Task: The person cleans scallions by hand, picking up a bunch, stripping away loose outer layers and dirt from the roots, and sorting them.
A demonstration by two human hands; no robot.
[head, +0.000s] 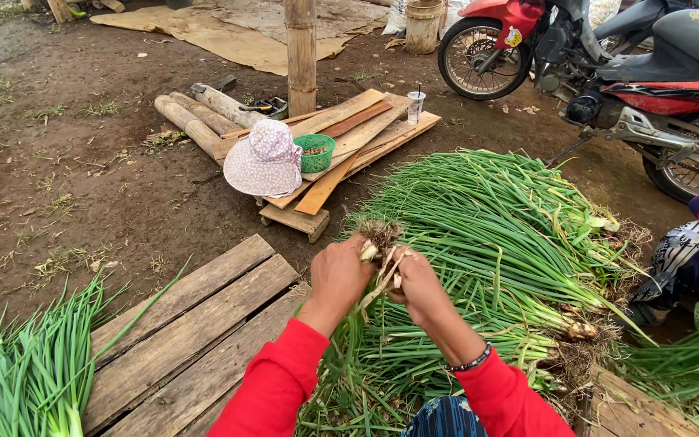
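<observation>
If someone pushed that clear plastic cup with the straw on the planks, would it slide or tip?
The cup looks tall, narrow and probably light, so it would likely tip rather than slide. It stands near the edge of uneven planks, which adds to the risk. How full it is cannot be told.

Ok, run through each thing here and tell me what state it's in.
Left hand: gripping the spring onion bunch.
Right hand: gripping the same bunch, roots up.
Onion pile: lying flat, roots on.
Hat: resting on planks.
Green basket: upright.
Plastic cup: upright, with straw.
Motorbike: parked.

Both red-sleeved arms reach forward; left hand [338, 273] and right hand [419, 283] meet, fingers curled shut, close together.
</observation>
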